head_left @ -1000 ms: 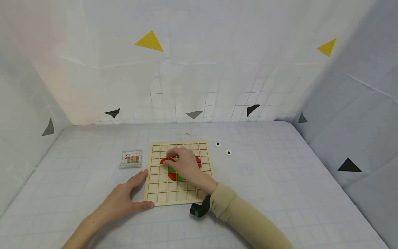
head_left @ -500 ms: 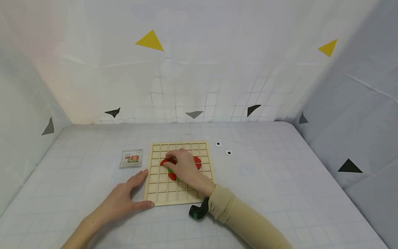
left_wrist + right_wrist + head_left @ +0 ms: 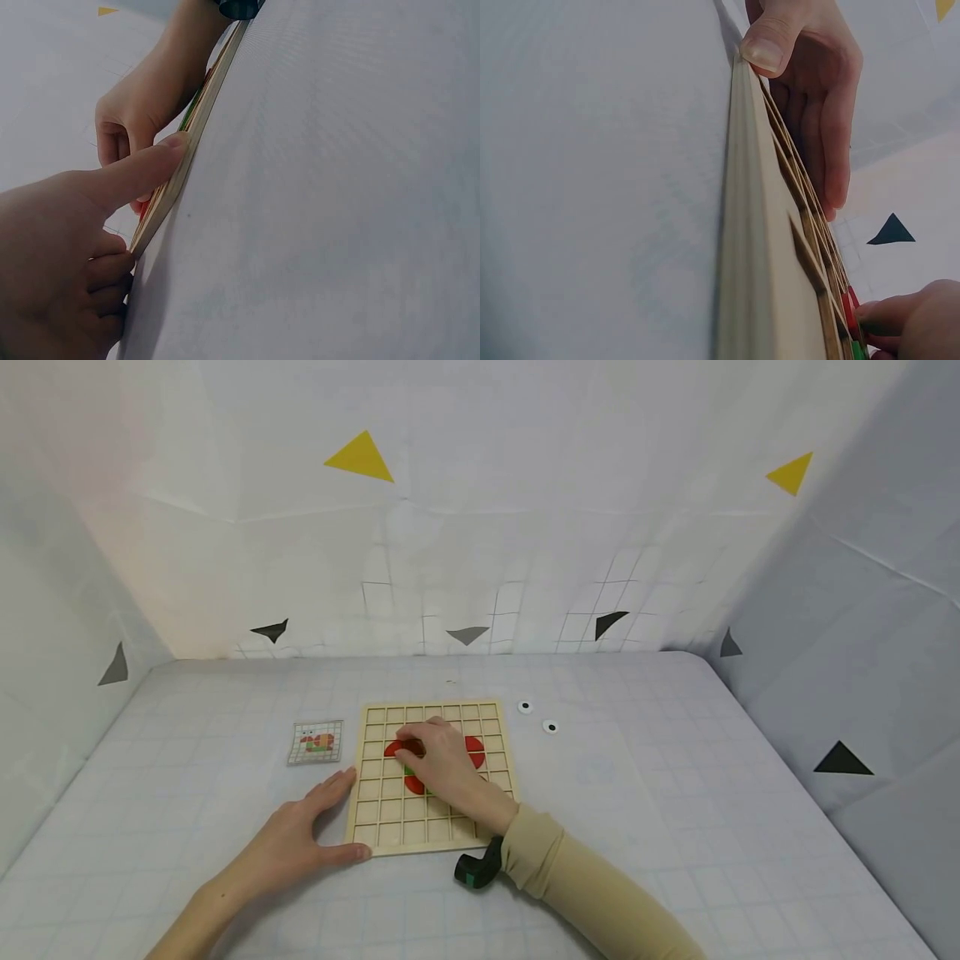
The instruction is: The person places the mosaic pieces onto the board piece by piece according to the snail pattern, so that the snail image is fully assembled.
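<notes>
A light wooden grid board (image 3: pixel 390 835) lies flat on the table in the head view. My left hand (image 3: pixel 300 831) rests along its left side, thumb at the near corner and fingertips at the edge. Over the middle of the board, my right hand (image 3: pixel 448 768) pinches a red piece (image 3: pixel 412 747) between thumb and fingers. Part of another red piece (image 3: pixel 392 748) shows to its left. Below the fingers lie a red piece (image 3: pixel 414 784) and some green (image 3: pixel 408 771), partly covered. Red rounded pieces (image 3: pixel 475 752) sit right of the hand. The right wrist view shows the fingertips touching red (image 3: pixel 849 306).
A small picture card (image 3: pixel 316 743) with a red and green figure on a grid lies left of the board. Two white eye discs (image 3: pixel 526 706) with black centres lie to its right. A black device (image 3: pixel 478 868) is on the right wrist. White cloth walls surround the table.
My right hand has shifted slightly left and down, and red now shows more clearly on both sides of it. The left hand stays at the board's edge.
</notes>
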The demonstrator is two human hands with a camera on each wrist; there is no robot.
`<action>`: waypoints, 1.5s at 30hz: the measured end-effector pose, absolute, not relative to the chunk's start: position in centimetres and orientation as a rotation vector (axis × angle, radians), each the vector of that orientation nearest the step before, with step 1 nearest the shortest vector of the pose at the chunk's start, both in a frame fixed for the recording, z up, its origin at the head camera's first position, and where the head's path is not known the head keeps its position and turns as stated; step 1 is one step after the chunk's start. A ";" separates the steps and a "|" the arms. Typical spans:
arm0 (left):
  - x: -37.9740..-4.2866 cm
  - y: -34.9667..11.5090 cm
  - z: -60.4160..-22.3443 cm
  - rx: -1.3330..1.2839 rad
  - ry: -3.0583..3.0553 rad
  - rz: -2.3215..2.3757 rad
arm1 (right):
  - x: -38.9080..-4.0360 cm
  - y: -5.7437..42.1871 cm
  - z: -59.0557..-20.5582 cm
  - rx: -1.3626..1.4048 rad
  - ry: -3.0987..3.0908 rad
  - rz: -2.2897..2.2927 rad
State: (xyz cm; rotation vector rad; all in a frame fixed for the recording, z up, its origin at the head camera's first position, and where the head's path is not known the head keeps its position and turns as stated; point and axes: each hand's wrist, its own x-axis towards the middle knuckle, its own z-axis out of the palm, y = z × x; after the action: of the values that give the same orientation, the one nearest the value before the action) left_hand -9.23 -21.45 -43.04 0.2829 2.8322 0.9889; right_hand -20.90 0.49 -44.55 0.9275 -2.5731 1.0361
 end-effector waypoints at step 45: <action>-9.2 -21.3 -43.0 0.263 2.848 0.939 | -23.5 18.1 -43.3 0.368 -2.653 1.203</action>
State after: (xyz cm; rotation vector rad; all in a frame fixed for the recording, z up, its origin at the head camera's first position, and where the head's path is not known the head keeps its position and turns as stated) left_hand -9.20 -21.28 -43.01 0.2629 2.8484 0.9394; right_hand -23.45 18.06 -43.35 0.3681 -2.6529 1.2025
